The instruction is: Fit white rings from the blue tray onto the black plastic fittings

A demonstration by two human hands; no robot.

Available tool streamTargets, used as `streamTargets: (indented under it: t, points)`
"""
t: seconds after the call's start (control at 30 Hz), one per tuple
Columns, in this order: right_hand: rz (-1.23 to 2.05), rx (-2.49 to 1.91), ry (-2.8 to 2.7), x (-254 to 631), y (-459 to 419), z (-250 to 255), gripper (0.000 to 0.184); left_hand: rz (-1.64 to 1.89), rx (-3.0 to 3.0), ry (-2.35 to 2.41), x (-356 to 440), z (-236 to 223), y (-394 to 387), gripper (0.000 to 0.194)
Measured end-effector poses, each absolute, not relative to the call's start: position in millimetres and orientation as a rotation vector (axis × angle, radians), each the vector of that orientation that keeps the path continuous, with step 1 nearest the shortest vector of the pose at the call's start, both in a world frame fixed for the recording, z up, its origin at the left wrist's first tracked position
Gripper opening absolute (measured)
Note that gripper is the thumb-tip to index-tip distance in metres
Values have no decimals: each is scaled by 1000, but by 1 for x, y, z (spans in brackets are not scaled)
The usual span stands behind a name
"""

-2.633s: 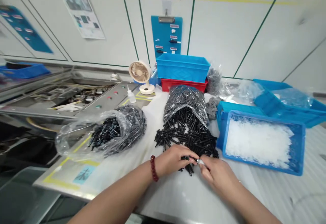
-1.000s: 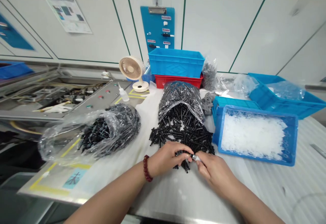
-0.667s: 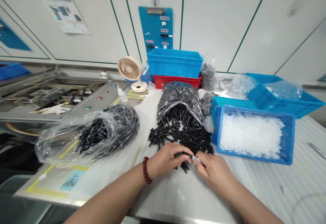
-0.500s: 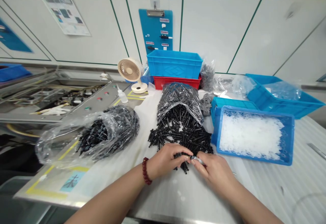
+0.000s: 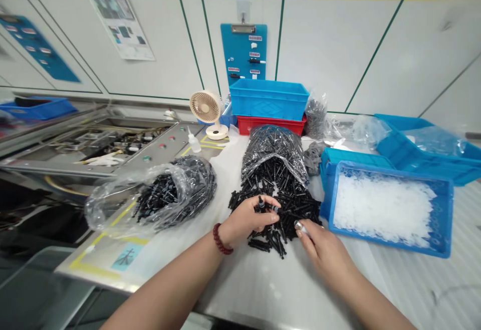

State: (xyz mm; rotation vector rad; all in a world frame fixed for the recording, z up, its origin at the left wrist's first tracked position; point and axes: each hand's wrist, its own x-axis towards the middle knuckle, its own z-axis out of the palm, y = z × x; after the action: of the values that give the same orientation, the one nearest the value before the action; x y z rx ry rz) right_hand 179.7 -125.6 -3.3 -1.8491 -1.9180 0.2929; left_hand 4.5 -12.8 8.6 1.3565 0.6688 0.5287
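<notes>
My left hand (image 5: 246,220) is closed around a few slim black stick-shaped parts (image 5: 262,203), at least one with a pale band near its end. Close by, my right hand (image 5: 325,245) grips a short silver-white tube-like piece (image 5: 301,227), its near end hidden by the fingers. The two hands are apart, and the pieces do not touch. Just beyond them spreads a pile of similar black parts (image 5: 296,205), spilling from the mouth of a clear plastic bag (image 5: 272,139). Several loose ones lie below my left fingers.
A blue bin (image 5: 447,220) of small translucent white pieces stands tilted at right. On the left lies another open bag (image 5: 195,185) of black parts. Behind are a fan (image 5: 206,107), a squeeze bottle (image 5: 194,143), a blue crate (image 5: 268,100) and a red crate (image 5: 270,125).
My hands have drawn apart. The silver-white tube has come away from the black part and moved right with my right hand. The camera view has shifted slightly left.
</notes>
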Motion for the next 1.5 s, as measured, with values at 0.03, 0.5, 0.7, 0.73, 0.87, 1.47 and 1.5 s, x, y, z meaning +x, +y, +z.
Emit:
streamTargets:
  t: [0.03,0.5,0.7,0.73,0.87,1.47,1.5]
  points:
    - [287,-1829,-1919,180,-125,-5,26,568,1410,688,4,9,-11,35]
    - [392,-1989,-1929,174,-128,5,23,-8,2782,1009,-5,8,-18,22]
    - [352,-1909,-1943,176,-128,1,20,195,2581,964,-2,7,-17,5]
    - [352,-1904,-1948,176,-128,1,20,280,2505,954,-3,10,-16,6]
    - [390,-1899,-1955,177,-128,3,22,527,2101,817,-5,23,-12,13]
    - [328,-1849,-2034,171,-131,3,19,661,2176,396,10,-4,-28,20]
    - [317,-1853,-2031,171,-131,2,19,664,2189,381,10,-5,-28,21]
